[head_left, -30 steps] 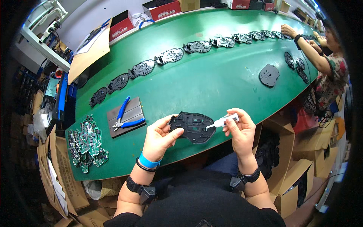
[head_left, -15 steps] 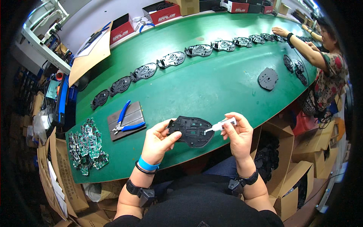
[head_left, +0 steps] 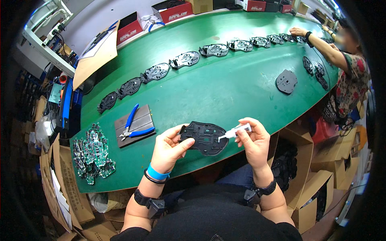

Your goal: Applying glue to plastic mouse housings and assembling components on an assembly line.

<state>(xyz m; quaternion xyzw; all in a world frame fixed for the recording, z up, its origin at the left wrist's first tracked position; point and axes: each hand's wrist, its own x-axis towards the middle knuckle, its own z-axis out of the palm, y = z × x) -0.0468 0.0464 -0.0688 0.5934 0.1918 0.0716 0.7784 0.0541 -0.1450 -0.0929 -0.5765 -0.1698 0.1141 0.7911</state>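
Observation:
My left hand point(head_left: 173, 148) grips a black plastic shell point(head_left: 203, 138) by its left edge, thumb on top, above the near edge of the green table. Moulded ribs and small openings cover its upward face. Between the fingers and thumb of my right hand point(head_left: 254, 140) is a small white dropper bottle point(head_left: 239, 131), tilted down to the left. Its thin nozzle reaches over the right part of the shell; whether the tip touches cannot be made out. Left of my hands, blue-handled cutters point(head_left: 136, 125) lie spread on a dark grooved block point(head_left: 149, 116).
A row of similar black shells point(head_left: 184, 59) curves across the green table point(head_left: 181, 96). Green circuit boards point(head_left: 94, 154) are heaped at the left. A dark plate point(head_left: 286, 82) lies at the right, near a co-worker's arm point(head_left: 327, 52). Cardboard boxes point(head_left: 315, 193) stand below the right edge.
The view has shifted slightly, so the table's things sit a little differently in the picture. Both hands keep their grips, and the nozzle stays over the shell's right part.

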